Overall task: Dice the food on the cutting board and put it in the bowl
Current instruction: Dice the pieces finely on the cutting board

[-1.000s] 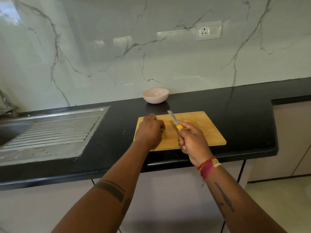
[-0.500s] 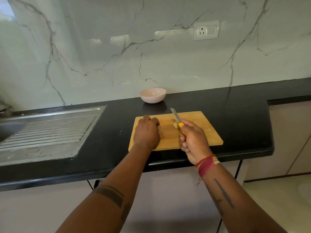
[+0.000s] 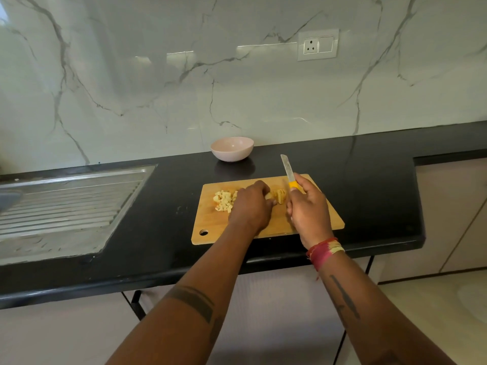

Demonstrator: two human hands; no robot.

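Left hand (image 3: pixel 250 206) fingers are curled down on an uncut pale yellow food piece (image 3: pixel 279 196) at frame centre, pinned against the cutting board (image 3: pixel 311 230). Right hand (image 3: pixel 308 212) is clenched round the yellow handle of a knife (image 3: pixel 288 173), blade raised and pointed toward the upper frame, clear of the board. Diced pieces (image 3: pixel 224 201) are piled on the board's left part, just left of the left hand. Pink bowl (image 3: pixel 232 148) is seen above the board on the black counter (image 3: pixel 369 185), apart from it, nothing visible inside. Steel drainboard (image 3: pixel 66 206) at frame left
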